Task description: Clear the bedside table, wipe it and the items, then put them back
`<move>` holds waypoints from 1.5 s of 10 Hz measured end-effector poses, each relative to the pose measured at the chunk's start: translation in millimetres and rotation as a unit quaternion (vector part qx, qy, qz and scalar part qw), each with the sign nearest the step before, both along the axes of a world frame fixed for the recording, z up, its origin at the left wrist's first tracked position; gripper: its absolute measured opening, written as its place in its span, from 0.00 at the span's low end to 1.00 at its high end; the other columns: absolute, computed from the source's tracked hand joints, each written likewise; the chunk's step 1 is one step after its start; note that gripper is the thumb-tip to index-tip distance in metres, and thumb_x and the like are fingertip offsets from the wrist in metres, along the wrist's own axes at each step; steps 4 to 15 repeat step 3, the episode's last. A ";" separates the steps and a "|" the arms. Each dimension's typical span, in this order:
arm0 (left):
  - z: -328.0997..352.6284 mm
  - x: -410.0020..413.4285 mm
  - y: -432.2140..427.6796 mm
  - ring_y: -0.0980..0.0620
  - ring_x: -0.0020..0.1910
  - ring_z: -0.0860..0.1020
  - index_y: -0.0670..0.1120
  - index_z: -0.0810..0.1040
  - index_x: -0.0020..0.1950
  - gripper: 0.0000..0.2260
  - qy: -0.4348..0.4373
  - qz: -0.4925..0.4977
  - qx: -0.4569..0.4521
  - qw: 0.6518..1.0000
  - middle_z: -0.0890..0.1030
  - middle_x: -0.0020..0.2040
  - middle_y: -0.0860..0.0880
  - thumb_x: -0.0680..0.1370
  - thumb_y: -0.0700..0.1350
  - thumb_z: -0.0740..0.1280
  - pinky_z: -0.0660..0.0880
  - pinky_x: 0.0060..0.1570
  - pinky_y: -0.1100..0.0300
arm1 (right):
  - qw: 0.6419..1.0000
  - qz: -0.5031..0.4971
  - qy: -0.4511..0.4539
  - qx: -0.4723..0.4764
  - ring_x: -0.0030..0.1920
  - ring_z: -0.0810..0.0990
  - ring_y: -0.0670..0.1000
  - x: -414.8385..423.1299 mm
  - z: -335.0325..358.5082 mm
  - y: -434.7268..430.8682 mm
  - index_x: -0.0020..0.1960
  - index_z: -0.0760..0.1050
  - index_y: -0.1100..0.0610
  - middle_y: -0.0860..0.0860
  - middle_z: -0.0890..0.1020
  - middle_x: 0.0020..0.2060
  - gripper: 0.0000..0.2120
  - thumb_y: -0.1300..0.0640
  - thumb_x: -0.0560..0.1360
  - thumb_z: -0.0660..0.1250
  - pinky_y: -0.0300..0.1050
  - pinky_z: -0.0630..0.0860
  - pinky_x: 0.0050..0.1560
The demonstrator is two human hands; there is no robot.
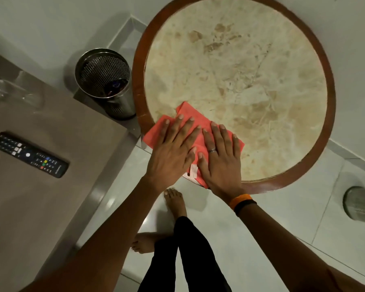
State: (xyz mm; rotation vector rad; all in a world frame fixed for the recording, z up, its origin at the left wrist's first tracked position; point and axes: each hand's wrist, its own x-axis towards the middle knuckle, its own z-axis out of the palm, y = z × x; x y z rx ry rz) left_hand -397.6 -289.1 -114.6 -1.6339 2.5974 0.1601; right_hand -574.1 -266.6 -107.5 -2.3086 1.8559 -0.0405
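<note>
My left grip (173, 148), right grip (219, 159) side by side, both spread flat, pressing red cloth (191, 111) beneath them onto near-left edge of round worktop (240, 66).

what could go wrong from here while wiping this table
The cloth hangs over the rim of the table under the left hand and right hand; a sweep outward may drag it off to the floor. Both hands press flat near the edge, so leaning hard might tip the table toward the open bin beside it.
</note>
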 end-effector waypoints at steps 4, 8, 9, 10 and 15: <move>50.5 35.1 -2.2 0.40 0.80 0.59 0.40 0.64 0.79 0.25 0.088 0.179 -0.125 0.972 0.64 0.79 0.40 0.86 0.52 0.53 0.57 0.77 0.39 | 0.994 0.038 -0.085 -0.051 0.82 0.52 0.56 40.0 55.0 -24.9 0.80 0.58 0.52 0.56 0.58 0.80 0.28 0.43 0.83 0.54 0.62 0.47 0.81; 50.5 35.1 -2.2 0.40 0.80 0.59 0.40 0.64 0.79 0.25 0.088 0.179 -0.125 0.972 0.64 0.79 0.40 0.86 0.52 0.53 0.57 0.77 0.39 | 0.994 0.038 -0.085 -0.051 0.82 0.52 0.56 40.0 55.0 -24.9 0.80 0.58 0.52 0.56 0.58 0.80 0.28 0.43 0.83 0.54 0.62 0.47 0.81; 50.5 35.1 -2.2 0.40 0.80 0.59 0.40 0.64 0.79 0.25 0.088 0.179 -0.125 0.972 0.64 0.79 0.40 0.86 0.52 0.53 0.57 0.77 0.39 | 0.994 0.038 -0.085 -0.051 0.82 0.52 0.56 40.0 55.0 -24.9 0.80 0.58 0.52 0.56 0.58 0.80 0.28 0.43 0.83 0.54 0.62 0.47 0.81; 50.5 35.1 -2.2 0.40 0.80 0.59 0.40 0.64 0.79 0.25 0.088 0.179 -0.125 0.972 0.64 0.79 0.40 0.86 0.52 0.53 0.57 0.77 0.39 | 0.994 0.038 -0.085 -0.051 0.82 0.52 0.56 40.0 55.0 -24.9 0.80 0.58 0.52 0.56 0.58 0.80 0.28 0.43 0.83 0.54 0.62 0.47 0.81; 50.5 35.1 -2.2 0.40 0.80 0.59 0.40 0.64 0.79 0.25 0.088 0.179 -0.125 0.972 0.64 0.79 0.40 0.86 0.52 0.53 0.57 0.77 0.39 | 0.994 0.038 -0.085 -0.051 0.82 0.52 0.56 40.0 55.0 -24.9 0.80 0.58 0.52 0.56 0.58 0.80 0.28 0.43 0.83 0.54 0.62 0.47 0.81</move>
